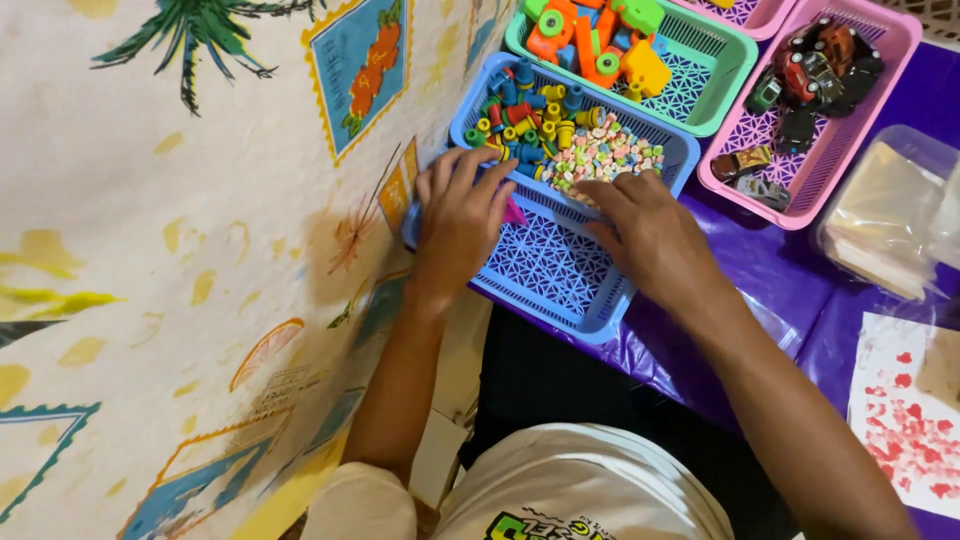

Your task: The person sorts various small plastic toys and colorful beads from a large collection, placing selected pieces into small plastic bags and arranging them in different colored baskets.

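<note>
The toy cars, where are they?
In the head view the toy cars sit in the pink basket at the upper right, right of the green basket, beyond the right hand.

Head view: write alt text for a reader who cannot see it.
Two bare hands reach into a blue basket of small colourful beads and pegs; the left hand grips a pink piece, the right hand rests beside the beads. Green and pink baskets of toys sit behind.
</note>
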